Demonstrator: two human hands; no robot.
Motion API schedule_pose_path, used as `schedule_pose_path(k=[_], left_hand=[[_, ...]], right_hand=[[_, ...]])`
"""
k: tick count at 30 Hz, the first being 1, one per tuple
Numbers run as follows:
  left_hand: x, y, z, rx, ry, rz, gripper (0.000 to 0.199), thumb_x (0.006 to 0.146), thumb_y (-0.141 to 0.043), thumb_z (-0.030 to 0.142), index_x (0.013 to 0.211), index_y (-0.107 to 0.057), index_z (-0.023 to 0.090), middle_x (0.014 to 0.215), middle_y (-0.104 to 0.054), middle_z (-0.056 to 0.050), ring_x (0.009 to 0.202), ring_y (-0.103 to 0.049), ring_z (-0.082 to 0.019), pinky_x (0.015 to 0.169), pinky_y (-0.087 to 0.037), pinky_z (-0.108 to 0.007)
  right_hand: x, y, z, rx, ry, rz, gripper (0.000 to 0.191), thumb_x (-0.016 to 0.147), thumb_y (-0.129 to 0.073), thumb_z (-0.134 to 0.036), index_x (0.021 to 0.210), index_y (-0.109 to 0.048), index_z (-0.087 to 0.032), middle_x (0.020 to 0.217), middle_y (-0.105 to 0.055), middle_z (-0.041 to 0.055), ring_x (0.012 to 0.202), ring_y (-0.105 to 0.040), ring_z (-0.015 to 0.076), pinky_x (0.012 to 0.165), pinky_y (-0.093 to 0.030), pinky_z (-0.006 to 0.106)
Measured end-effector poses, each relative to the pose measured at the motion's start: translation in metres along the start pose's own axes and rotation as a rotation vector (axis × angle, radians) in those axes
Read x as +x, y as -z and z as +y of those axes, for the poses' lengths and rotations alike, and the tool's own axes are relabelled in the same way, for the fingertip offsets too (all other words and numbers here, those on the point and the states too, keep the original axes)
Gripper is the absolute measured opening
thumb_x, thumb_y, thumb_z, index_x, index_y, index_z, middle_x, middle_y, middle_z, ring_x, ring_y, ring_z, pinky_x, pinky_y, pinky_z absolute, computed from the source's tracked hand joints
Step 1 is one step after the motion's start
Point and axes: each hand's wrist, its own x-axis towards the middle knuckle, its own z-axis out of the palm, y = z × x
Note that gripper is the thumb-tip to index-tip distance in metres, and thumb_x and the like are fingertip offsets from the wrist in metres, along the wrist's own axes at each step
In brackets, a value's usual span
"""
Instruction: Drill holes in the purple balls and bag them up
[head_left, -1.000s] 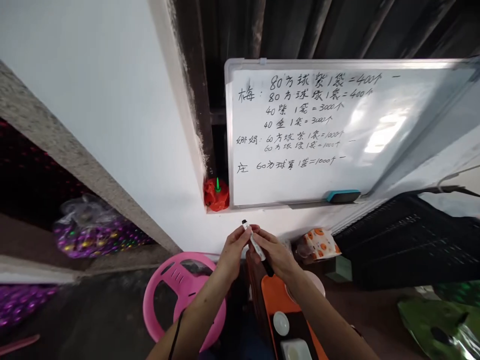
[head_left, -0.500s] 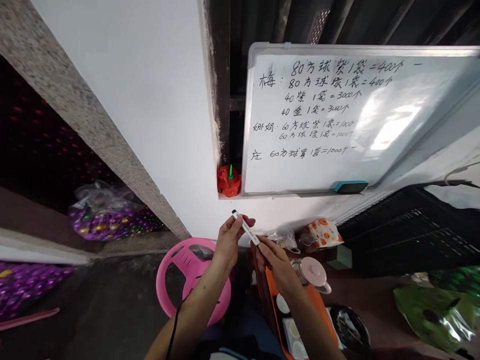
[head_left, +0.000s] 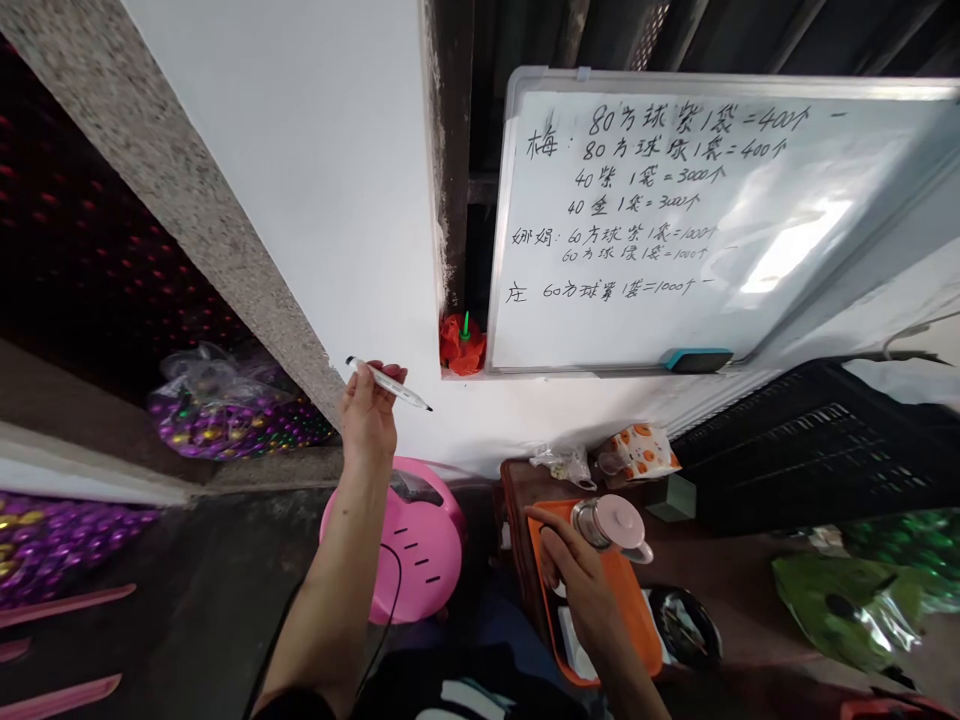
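A white marker [head_left: 397, 388] is held in my left hand [head_left: 369, 415], pinched between the thumb and fingers in front of the white wall. It lies slanted, its bare black tip pointing right and down and its dark end up and left. My right hand [head_left: 574, 565] is over the orange tray, below and right of the marker and apart from it. Its index finger and thumb are drawn together; what they hold, if anything, is hidden. A whiteboard [head_left: 600, 330] with handwritten black lines stands up and to the right.
A black eraser with a blue edge [head_left: 699, 360] sits on the board's lower rim. On the brown table are the orange tray [head_left: 630, 610], a pink-lidded glass pot [head_left: 619, 522] and a black bowl [head_left: 686, 628]. A pink chair [head_left: 420, 560] stands at the left.
My hands have come apart. The left has moved left and up with the marker, whose right end now shows a bare tip. The right has drawn back down and right over the tray.
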Motion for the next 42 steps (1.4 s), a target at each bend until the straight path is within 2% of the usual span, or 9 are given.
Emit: schedule_pose_path(k=[3,8,14,21,26,29,35,39,42], left_hand=[[-0.004,0.005,0.0,-0.035,0.107,-0.059,0.026,0.079,-0.082,0.038,0.08,-0.069,0.016,0.074,-0.07,0.0,0.073,-0.07,-0.014,0.09,-0.057,-0.035],[-0.05,0.011,-0.038,-0.065,0.595,-0.141,0.023,0.082,-0.08,0.036,0.079,-0.07,0.016,0.076,-0.072,-0.004,0.075,-0.07,-0.015,0.088,-0.056,-0.033],[-0.09,0.026,-0.063,0.124,0.942,-0.544,0.035,0.073,-0.085,0.048,0.083,-0.076,0.016,0.092,-0.075,-0.011,0.087,-0.07,-0.022,0.082,-0.052,-0.032],[-0.1,0.034,-0.053,0.346,0.817,-0.806,0.034,0.071,-0.086,0.049,0.074,-0.078,0.017,0.081,-0.074,-0.009,0.08,-0.067,-0.021,0.08,-0.048,-0.027],[-0.104,0.033,-0.054,0.339,0.732,-0.692,0.035,0.074,-0.083,0.051,0.083,-0.08,0.017,0.085,-0.074,-0.009,0.084,-0.066,-0.021,0.084,-0.048,-0.027],[-0.106,0.026,-0.057,0.422,0.634,-0.602,0.036,0.074,-0.081,0.055,0.082,-0.08,0.02,0.081,-0.072,-0.006,0.082,-0.064,-0.022,0.082,-0.049,-0.029],[-0.112,0.003,-0.084,0.504,0.47,-0.74,0.037,0.073,-0.081,0.055,0.072,-0.076,0.019,0.082,-0.062,-0.003,0.08,-0.06,-0.019,0.073,-0.049,-0.026],[-0.095,-0.01,-0.1,0.565,0.426,-0.58,0.047,0.07,-0.079,0.064,0.082,-0.076,0.019,0.086,-0.067,-0.004,0.089,-0.065,-0.023,0.081,-0.053,-0.027],[-0.073,-0.014,-0.11,0.61,0.385,-0.398,0.05,0.058,-0.086,0.064,0.071,-0.069,0.018,0.075,-0.065,-0.002,0.086,-0.068,-0.024,0.084,-0.055,-0.029]], right_hand=[[0.002,0.009,-0.001,0.03,0.015,-0.02,0.049,0.085,-0.06,-0.063,0.109,-0.066,-0.021,0.067,-0.051,0.0009,0.062,-0.046,0.0134,0.059,-0.038,0.027],[0.044,0.023,-0.021,0.039,0.117,-0.016,0.043,0.073,-0.076,-0.059,0.092,-0.068,-0.021,0.083,-0.062,0.0044,0.079,-0.055,0.0159,0.074,-0.045,0.029],[0.084,0.005,-0.031,-0.017,0.196,-0.078,0.044,0.074,-0.077,-0.054,0.094,-0.069,-0.017,0.091,-0.064,0.0047,0.085,-0.055,0.0143,0.078,-0.047,0.029],[0.081,-0.008,-0.025,-0.116,0.17,-0.248,0.041,0.081,-0.072,-0.053,0.084,-0.064,-0.012,0.077,-0.059,0.0014,0.074,-0.054,0.011,0.074,-0.047,0.027],[0.074,0.004,-0.017,-0.101,0.175,-0.178,0.052,0.08,-0.067,-0.064,0.101,-0.063,-0.016,0.08,-0.058,0.0007,0.071,-0.049,0.0105,0.066,-0.04,0.025],[0.065,0.005,-0.01,-0.112,0.178,-0.162,0.048,0.077,-0.071,-0.063,0.088,-0.06,-0.017,0.072,-0.052,-0.0009,0.066,-0.043,0.0098,0.06,-0.033,0.024],[0.059,-0.003,-0.012,-0.156,0.167,-0.299,0.035,0.071,-0.08,-0.045,0.073,-0.063,-0.014,0.069,-0.051,-0.0021,0.065,-0.04,0.0074,0.059,-0.03,0.022],[0.073,0.037,-0.037,-0.134,0.208,-0.324,0.026,0.07,-0.081,-0.036,0.072,-0.066,-0.014,0.065,-0.055,-0.0011,0.06,-0.045,0.0082,0.057,-0.033,0.022],[0.103,0.101,-0.076,-0.005,0.354,-0.112,0.03,0.074,-0.078,-0.042,0.08,-0.065,-0.016,0.063,-0.052,-0.002,0.054,-0.044,0.008,0.051,-0.033,0.022]])
